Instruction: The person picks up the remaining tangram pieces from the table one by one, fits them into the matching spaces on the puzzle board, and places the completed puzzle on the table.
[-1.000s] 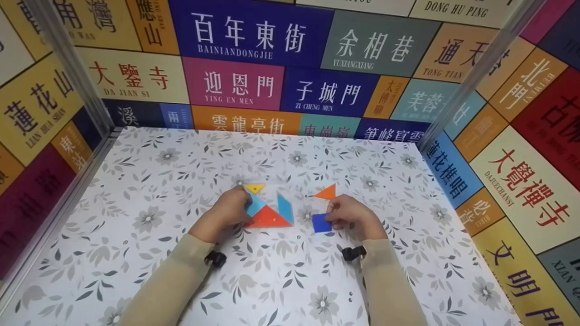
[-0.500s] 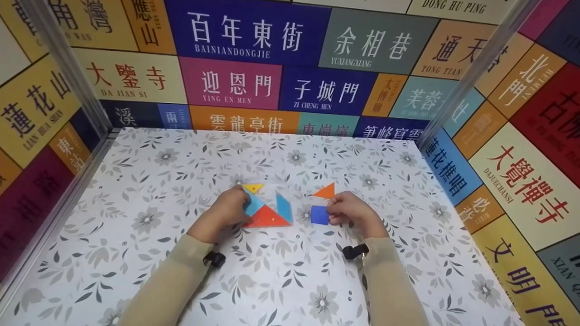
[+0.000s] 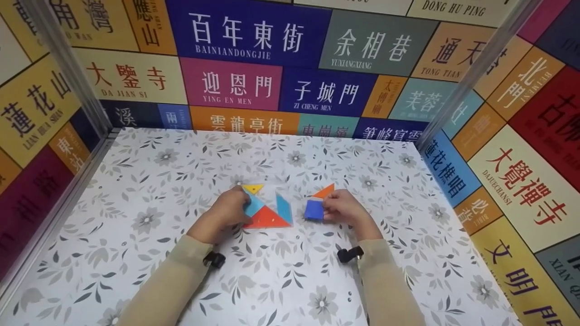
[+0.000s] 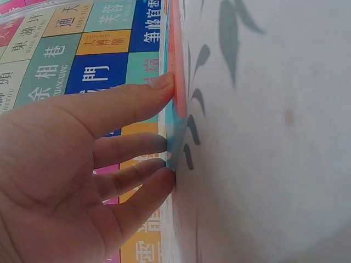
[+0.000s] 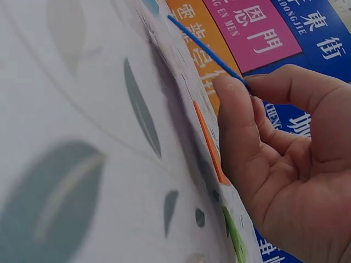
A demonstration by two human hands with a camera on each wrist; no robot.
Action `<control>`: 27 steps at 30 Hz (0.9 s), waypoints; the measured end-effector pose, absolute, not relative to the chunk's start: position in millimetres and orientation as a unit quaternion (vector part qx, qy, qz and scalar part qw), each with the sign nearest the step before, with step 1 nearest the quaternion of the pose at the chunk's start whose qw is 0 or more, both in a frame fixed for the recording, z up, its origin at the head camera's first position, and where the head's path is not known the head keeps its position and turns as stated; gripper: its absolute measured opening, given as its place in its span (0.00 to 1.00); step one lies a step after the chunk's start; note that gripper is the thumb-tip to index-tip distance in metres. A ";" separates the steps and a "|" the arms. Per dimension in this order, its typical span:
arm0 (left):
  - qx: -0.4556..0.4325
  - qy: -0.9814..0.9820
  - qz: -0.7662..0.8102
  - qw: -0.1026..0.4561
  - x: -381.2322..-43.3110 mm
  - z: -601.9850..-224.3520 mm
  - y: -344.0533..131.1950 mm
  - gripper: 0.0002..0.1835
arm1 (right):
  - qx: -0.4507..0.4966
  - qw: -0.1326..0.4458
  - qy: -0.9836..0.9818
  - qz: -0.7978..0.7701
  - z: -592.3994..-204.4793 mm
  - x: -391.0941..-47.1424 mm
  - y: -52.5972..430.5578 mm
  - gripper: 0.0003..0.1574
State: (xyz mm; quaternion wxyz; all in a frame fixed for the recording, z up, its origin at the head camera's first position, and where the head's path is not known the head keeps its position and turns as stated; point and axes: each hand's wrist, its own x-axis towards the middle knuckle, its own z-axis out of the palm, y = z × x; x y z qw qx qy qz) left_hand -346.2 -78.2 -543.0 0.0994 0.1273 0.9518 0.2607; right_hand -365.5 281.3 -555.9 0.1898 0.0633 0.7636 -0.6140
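Reads BAINIANDONGJIE, YUXIANGXIANG, YING EN MEN and ZI CHENG MEN beneath larger Chinese characters on the wall (image 3: 290, 86), well beyond the red triangle (image 3: 269, 218). Shows flower-printed cloth (image 3: 213, 167) stretching from the red triangle to a straight far edge along the wall, with a strip also between the red triangle and the blue square (image 3: 314, 209). Pinches the blue square between thumb and forefinger of the right hand (image 3: 344, 207), right of the red triangle, lifted off the cloth and tilted, free side facing the red triangle, sides nearly even. Overlaps an orange triangle (image 3: 324, 191) in the head view. Spreads the left hand (image 3: 226, 206), left of the red triangle, against the edge of a clear tray (image 3: 270, 195). Points a blue parallelogram (image 3: 284, 209) lengthwise toward the wall, just beyond the red triangle's right end.
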 end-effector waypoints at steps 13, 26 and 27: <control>0.138 0.951 0.260 0.098 -343.7 -545.2 -85.3 0.30 | 0.077 0.139 0.730 -0.665 -550.5 -353.0 243.7 0.03; 0.128 0.953 0.256 0.101 -345.4 -543.2 -78.1 0.31 | 0.089 0.107 0.704 -0.696 -549.3 -360.0 238.3 0.03; 0.127 0.952 0.258 0.103 -345.9 -543.2 -77.0 0.31 | 0.092 0.105 0.705 -0.695 -549.2 -360.7 238.8 0.04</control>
